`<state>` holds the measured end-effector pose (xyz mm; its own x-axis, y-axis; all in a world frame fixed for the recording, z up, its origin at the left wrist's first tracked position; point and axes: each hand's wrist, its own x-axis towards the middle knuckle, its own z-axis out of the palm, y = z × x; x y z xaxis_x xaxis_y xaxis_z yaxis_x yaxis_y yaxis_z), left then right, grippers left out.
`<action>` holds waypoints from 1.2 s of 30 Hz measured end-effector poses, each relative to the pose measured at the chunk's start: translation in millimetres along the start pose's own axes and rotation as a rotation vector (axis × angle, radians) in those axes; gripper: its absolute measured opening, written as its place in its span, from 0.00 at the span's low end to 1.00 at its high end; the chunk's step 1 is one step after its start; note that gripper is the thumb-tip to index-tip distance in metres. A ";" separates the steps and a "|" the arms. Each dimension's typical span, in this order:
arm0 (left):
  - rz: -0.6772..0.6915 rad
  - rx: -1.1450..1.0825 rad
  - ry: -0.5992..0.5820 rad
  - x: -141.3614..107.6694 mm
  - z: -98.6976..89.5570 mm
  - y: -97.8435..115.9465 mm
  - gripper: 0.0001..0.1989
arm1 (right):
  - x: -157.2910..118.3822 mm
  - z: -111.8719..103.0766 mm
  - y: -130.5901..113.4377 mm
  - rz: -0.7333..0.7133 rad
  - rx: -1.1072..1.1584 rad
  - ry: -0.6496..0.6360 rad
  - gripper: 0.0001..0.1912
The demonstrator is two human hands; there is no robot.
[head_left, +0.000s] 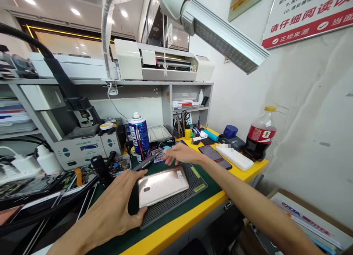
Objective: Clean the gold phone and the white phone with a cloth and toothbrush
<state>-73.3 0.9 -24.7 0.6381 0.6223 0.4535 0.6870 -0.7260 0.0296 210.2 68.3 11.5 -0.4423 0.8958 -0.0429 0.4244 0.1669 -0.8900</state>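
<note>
A rose-gold phone (162, 187) lies back up on a dark dotted work mat (176, 202), its camera spot toward the left and a small white label toward the right. My left hand (118, 205) is closed around the phone's left end, thumb at the near edge and fingers at the far one. Above the phone's far edge, my right hand (179, 154) reaches left with its fingers loosely bent and apart, and nothing plainly in them. Close to those fingertips are a dark pen-shaped tool (145, 162) and a small clear packet (158, 155).
A blue spray can (139, 137) stands behind the mat, beside a grey soldering station (88, 148). Toward the right lie a dark phone (215, 156), a white bar-shaped case (234, 157) and a cola bottle (260, 135). A lamp (226, 36) hangs overhead.
</note>
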 end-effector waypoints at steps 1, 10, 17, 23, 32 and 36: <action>0.030 0.028 0.042 1.3 -0.9 2.0 0.34 | 4.6 2.0 0.4 0.013 0.040 -0.046 0.27; 0.250 0.169 0.193 7.8 -3.9 10.8 0.32 | 17.0 -5.0 24.7 0.271 0.415 -0.421 0.28; 0.369 0.325 0.276 12.8 -5.9 14.2 0.29 | 13.9 -10.8 31.0 0.264 0.589 -0.536 0.24; 0.427 0.424 0.305 17.1 -15.3 12.2 0.30 | 10.7 -12.0 28.3 0.197 0.651 -0.686 0.29; 0.335 0.467 0.300 17.9 -27.0 -6.8 0.38 | 14.3 -25.3 36.2 0.022 0.659 -0.959 0.33; 0.307 0.489 0.316 17.8 -15.6 -10.4 0.36 | 13.3 -31.8 40.5 0.073 0.614 -0.889 0.34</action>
<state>-74.5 15.0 -3.1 0.7484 0.2383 0.6189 0.6165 -0.5940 -0.5168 246.6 100.1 -10.7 -0.9516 0.2347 -0.1984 0.1137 -0.3309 -0.9368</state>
